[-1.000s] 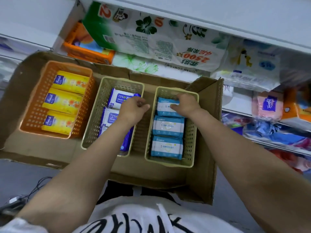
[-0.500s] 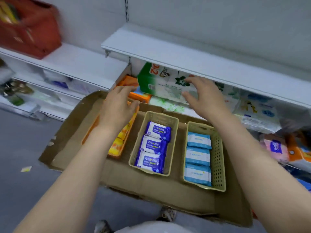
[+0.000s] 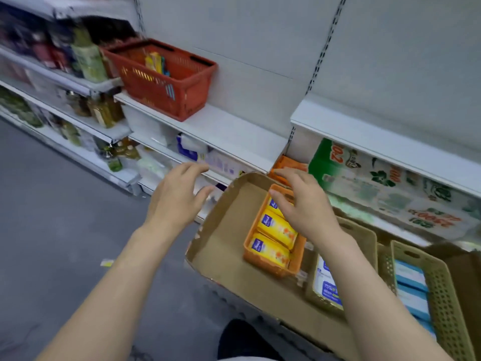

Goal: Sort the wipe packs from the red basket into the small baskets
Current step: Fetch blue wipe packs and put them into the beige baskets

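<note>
Both hands empty, fingers spread: left hand (image 3: 173, 194) off the cardboard tray (image 3: 223, 230), right hand (image 3: 304, 207) over the orange basket (image 3: 270, 264) of yellow packs (image 3: 270, 250). Red basket (image 3: 166, 82) up on the shelf (image 3: 229, 128), some packs inside.

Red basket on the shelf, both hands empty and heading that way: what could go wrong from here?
1. The red basket stands at the shelf's front edge; a one-sided pull by the left hand might tip it off.
2. The right hand hangs over the orange basket; its forearm could brush the yellow packs or shift the cardboard tray.
3. Packs in the red basket look mixed and blurred, so a wrong sort is possible.
</note>
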Motion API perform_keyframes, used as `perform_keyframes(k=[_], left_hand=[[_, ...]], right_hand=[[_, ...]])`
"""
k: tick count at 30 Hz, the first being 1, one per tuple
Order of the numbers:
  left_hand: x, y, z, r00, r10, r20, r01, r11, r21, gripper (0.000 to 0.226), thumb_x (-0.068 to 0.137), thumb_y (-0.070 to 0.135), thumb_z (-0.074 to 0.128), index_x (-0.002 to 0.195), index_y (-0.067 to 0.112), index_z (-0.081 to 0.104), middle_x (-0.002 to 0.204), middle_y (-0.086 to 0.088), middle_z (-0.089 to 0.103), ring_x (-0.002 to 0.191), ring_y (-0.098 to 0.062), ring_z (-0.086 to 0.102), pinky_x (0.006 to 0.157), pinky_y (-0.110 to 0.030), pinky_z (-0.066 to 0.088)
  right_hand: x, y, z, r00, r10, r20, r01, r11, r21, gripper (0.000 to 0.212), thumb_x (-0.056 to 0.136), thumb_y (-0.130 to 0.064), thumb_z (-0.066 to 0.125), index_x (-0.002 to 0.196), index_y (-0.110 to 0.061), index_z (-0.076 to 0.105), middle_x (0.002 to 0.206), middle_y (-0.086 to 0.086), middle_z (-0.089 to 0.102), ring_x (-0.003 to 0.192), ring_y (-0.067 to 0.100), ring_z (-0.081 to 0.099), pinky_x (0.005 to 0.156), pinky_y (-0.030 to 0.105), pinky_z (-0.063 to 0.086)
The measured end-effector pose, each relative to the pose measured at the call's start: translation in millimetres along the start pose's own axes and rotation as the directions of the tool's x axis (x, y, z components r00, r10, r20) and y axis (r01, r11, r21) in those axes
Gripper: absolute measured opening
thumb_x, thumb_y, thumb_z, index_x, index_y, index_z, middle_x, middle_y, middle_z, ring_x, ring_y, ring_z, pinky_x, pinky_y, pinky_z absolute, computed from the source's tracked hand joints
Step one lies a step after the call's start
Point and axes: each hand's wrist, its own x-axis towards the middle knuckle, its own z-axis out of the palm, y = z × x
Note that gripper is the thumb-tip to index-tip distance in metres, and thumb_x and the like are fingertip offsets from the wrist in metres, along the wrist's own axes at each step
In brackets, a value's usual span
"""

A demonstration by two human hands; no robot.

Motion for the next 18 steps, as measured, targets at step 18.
perform_keyframes(k=[18], left_hand=[[240.3, -261.9, -81.7, 0.993, -0.104, 0.05, 0.094, 0.981, 0.172, 0.043, 0.093, 0.04, 0.061, 0.131, 0.022, 0.058, 0.127, 0.002, 0.059, 0.117, -0.018, 0.054, 0.097, -0.035, 0.045]], right_hand=[[308.9, -137.0, 167.7, 0.999, 0.026, -0.021, -0.023, 0.985, 0.168, 0.04, 0.095, -0.033, 0.061, 0.133, -0.023, 0.057, 0.137, -0.003, 0.055, 0.13, 0.017, 0.046, 0.104, 0.027, 0.034]])
